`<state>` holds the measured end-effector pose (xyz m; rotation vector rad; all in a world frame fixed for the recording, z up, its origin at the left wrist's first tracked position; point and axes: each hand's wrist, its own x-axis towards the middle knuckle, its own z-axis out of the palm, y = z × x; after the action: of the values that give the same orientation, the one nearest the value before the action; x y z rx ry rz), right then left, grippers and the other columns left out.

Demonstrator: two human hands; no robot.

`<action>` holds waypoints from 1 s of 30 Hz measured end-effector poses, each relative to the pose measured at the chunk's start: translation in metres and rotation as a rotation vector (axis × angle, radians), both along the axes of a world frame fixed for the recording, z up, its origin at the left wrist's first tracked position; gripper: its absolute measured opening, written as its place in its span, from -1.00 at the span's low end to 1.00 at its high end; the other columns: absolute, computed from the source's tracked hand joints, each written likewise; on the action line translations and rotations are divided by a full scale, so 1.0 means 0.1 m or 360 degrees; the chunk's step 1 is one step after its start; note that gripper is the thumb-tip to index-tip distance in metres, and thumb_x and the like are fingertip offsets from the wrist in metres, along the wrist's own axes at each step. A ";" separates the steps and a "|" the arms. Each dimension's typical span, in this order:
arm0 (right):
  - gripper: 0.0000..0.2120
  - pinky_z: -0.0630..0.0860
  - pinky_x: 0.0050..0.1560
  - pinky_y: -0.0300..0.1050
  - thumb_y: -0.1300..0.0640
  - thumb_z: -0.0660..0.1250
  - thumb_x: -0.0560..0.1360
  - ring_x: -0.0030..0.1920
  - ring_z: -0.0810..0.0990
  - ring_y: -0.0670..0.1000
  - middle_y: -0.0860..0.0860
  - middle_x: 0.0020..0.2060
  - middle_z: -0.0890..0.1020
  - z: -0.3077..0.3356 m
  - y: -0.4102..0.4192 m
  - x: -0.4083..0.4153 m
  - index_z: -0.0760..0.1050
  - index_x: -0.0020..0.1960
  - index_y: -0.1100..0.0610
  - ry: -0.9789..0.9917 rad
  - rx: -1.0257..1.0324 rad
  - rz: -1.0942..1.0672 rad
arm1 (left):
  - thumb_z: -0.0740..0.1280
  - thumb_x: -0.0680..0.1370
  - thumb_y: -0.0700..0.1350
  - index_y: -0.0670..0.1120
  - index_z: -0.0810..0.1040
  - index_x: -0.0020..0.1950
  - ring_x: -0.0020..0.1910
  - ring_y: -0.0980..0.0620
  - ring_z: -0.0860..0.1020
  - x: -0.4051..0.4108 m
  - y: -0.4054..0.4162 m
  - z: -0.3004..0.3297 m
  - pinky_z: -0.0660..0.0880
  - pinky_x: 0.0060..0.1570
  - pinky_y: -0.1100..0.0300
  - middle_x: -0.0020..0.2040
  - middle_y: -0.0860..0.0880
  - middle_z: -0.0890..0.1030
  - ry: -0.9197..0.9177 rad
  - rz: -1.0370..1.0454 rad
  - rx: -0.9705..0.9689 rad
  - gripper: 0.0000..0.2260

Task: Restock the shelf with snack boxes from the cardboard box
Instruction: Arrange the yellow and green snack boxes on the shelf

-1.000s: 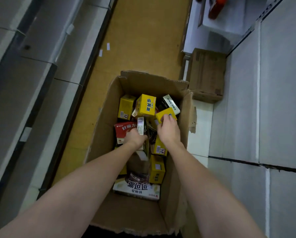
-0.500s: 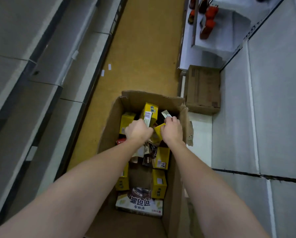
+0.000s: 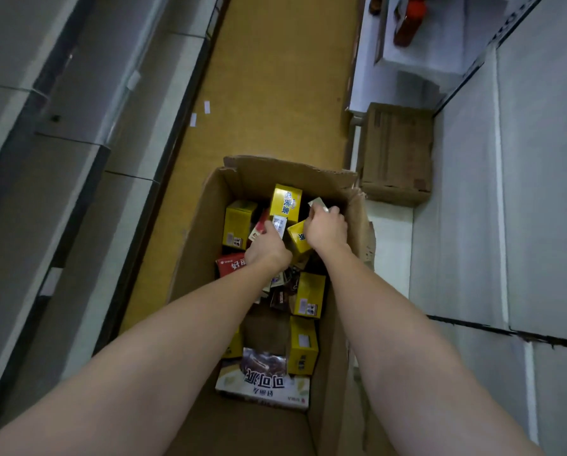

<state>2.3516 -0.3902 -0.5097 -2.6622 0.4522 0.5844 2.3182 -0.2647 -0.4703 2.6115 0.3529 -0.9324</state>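
Scanning from the left: grey shelf [image 3: 78,133] tiers along that side, bare as far as visible, then the tan floor [image 3: 275,77] strip, then the open carton [image 3: 196,258] at centre, full of loose snack boxes. Inside, on the left: upright yellow box [image 3: 237,223], and below it a red box [image 3: 231,264] lying flat. Nearer the viewer, a white-and-brown box [image 3: 262,383] lying flat with more yellow ones just beside it.

Left hand [image 3: 265,248] deep in the carton, fingers curled round a slim box with a white label [image 3: 279,222], apparently red-sided, though the hand hides most of it. Just behind, touching or nearly so, a tall yellow box [image 3: 286,202] standing on end against the far wall.

Right hand [image 3: 326,228] beside the left, almost touching it, fingers curled over the top of a small yellow box [image 3: 299,238] tilted toward the left hand; also pinching or brushing a pale box [image 3: 318,203] at the fingertips, hard to tell which. Both grips look closed on cargo, neither lifted clear of the pile.

Judging the next move: both boxes lie directly under their hands, long axes roughly upright, so a straight pull upward should free them. Left shelf nearer the left hand; right shelf [image 3: 538,192] nearer the right. Risk: the tall yellow one toppling once its neighbours leave.

Further right: a closed brown carton [image 3: 395,153] on the floor, and red bottles [image 3: 408,21] on a white shelf at top.
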 end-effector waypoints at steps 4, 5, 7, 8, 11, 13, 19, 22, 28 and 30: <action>-0.66 0.35 0.32 0.18 -0.08 0.16 0.63 0.26 0.41 0.31 0.23 0.29 0.37 0.02 0.00 -0.02 0.35 0.37 -0.03 0.0041 -0.0056 0.0009 | 0.33 0.53 -0.10 -0.08 0.16 0.40 0.08 -0.20 0.57 0.00 0.01 -0.03 0.49 -0.14 0.01 0.15 -0.16 0.55 -0.0026 -0.0008 0.0009 -0.48; -0.64 0.35 0.32 0.19 -0.12 0.14 0.63 0.27 0.40 0.31 0.23 0.31 0.36 0.02 0.00 -0.04 0.33 0.40 -0.06 0.0079 -0.0082 0.0056 | 0.33 0.53 -0.10 -0.07 0.16 0.41 0.08 -0.20 0.57 0.00 0.03 -0.03 0.50 -0.14 0.01 0.15 -0.16 0.55 -0.0032 -0.0020 0.0013 -0.47; -0.56 0.33 0.32 0.19 -0.21 0.07 0.64 0.29 0.39 0.32 0.23 0.35 0.31 0.02 -0.02 -0.06 0.25 0.48 -0.14 0.0179 -0.0155 0.0194 | 0.33 0.52 -0.11 -0.07 0.16 0.42 0.10 -0.20 0.56 -0.02 0.07 -0.04 0.50 -0.13 0.01 0.17 -0.16 0.55 -0.0044 -0.0022 0.0015 -0.46; -0.54 0.32 0.33 0.19 -0.24 0.04 0.64 0.31 0.37 0.32 0.23 0.38 0.28 0.04 -0.02 -0.07 0.24 0.50 -0.15 0.0233 -0.0177 0.0240 | 0.33 0.52 -0.11 -0.08 0.16 0.43 0.11 -0.20 0.56 -0.02 0.10 -0.04 0.51 -0.12 0.00 0.17 -0.17 0.55 -0.0051 -0.0019 0.0010 -0.45; -0.50 0.27 0.36 0.20 -0.26 0.01 0.64 0.36 0.33 0.32 0.23 0.42 0.26 0.08 0.00 -0.07 0.30 0.50 -0.07 0.0373 -0.0229 0.0296 | 0.34 0.52 -0.10 -0.07 0.15 0.46 0.09 -0.19 0.57 -0.05 0.16 -0.02 0.51 -0.15 0.01 0.16 -0.17 0.56 -0.0050 -0.0024 0.0005 -0.42; -0.47 0.26 0.36 0.21 -0.26 0.00 0.64 0.36 0.34 0.32 0.23 0.41 0.30 0.13 0.02 -0.08 0.37 0.46 0.00 0.0452 -0.0284 0.0368 | 0.34 0.52 -0.10 -0.07 0.13 0.47 0.08 -0.18 0.57 -0.08 0.19 0.01 0.54 -0.13 -0.01 0.16 -0.17 0.55 -0.0043 -0.0034 -0.0006 -0.41; -0.55 0.36 0.26 0.15 -0.16 0.05 0.67 0.27 0.44 0.25 0.22 0.28 0.46 0.49 0.03 -0.22 0.51 0.31 0.09 0.0154 -0.0373 0.0439 | 0.30 0.54 -0.15 -0.07 0.15 0.46 0.09 -0.18 0.56 -0.12 0.22 0.24 0.55 -0.03 -0.05 0.10 -0.14 0.54 -0.0046 0.0000 -0.0036 -0.46; -0.63 0.42 0.16 0.11 -0.13 0.11 0.66 0.18 0.46 0.23 0.20 0.20 0.46 0.75 0.05 -0.28 0.48 0.30 0.06 -0.0088 -0.0414 0.0533 | 0.30 0.56 -0.09 -0.08 0.20 0.42 0.17 -0.22 0.53 -0.15 0.28 0.43 0.51 0.09 -0.09 0.19 -0.17 0.53 -0.0112 0.0035 -0.0055 -0.52; -0.63 0.39 -0.17 0.04 0.34 0.25 0.53 0.01 0.44 0.23 0.19 0.14 0.32 1.37 0.24 -0.48 0.32 0.27 0.07 -0.0291 -0.0375 0.0645 | 0.27 0.52 -0.12 -0.06 0.23 0.37 0.16 -0.23 0.53 -0.26 0.57 0.95 0.48 0.06 0.00 0.17 -0.16 0.55 -0.0272 0.0089 -0.0154 -0.55; -0.58 0.38 -0.19 0.03 0.33 0.25 0.52 -0.02 0.47 0.23 0.19 0.15 0.33 1.60 0.34 -0.57 0.32 0.29 0.00 -0.0381 -0.0372 0.0713 | 0.24 0.50 -0.14 -0.05 0.26 0.30 0.14 -0.23 0.54 -0.34 0.74 1.17 0.50 0.10 -0.05 0.15 -0.16 0.56 -0.0338 0.0115 -0.0212 -0.62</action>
<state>2.2941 -0.3559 -0.3498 -3.0285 -0.1614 0.3391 2.2840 -0.1911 -0.3536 2.5269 0.3158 -0.6251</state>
